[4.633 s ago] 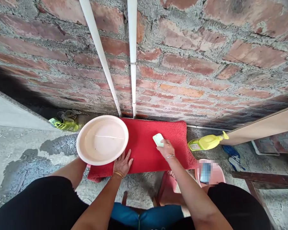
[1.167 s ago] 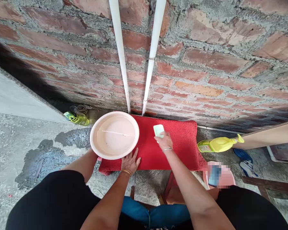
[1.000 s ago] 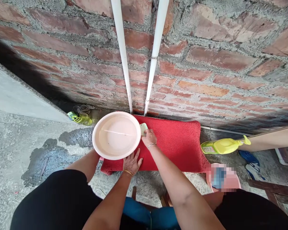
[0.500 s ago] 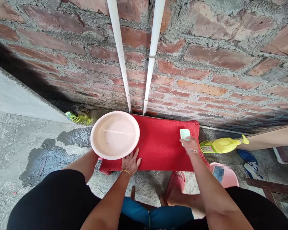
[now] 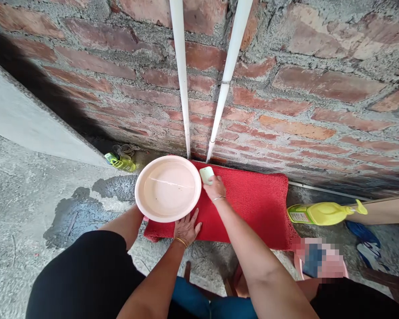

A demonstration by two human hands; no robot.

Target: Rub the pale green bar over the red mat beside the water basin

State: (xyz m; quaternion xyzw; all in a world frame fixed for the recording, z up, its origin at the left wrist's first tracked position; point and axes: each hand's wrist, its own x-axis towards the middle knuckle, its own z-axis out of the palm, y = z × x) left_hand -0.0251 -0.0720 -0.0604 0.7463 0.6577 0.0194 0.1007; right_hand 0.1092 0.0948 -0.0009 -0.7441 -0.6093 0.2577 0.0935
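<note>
Brick wall [image 5: 286, 97] fills the upper half: rough reddish blocks, thick grey mortar, uneven courses. Concrete floor [image 5: 23, 190], coarse and pale, with dark, wet-looking patches to the left. Two white pipes [image 5: 181, 71], smooth and slender, run down the masonry to the back edge of a red mat [image 5: 252, 195]. Mat roughly rectangular, nubbly pile, dense as towelling; near edge sags at the left corner; support beneath hidden. On its left end, a pale pink basin [image 5: 138, 188]: round, smooth plastic by the look, broad rim, a light streak across the inside. Off the mat's right end, a pink tub [image 5: 298, 266], partly pixelated, and a glossy yellow pump bottle [image 5: 329, 213]. Left hand [image 5: 186, 228] released, laid flat with fingers splayed on the mat's near edge, just beside the basin; some fingertips hidden by the rim. Right hand [image 5: 214, 188] grasps a pale green block [image 5: 206, 173], smooth, corners rounded. Block sits over the mat's far left part, just beside the basin's right rim (contact cannot be told), ahead of the right fingers and farther from the wearer than the left hand. Thin silvery bangle [image 5: 218, 198] on the right wrist.
</note>
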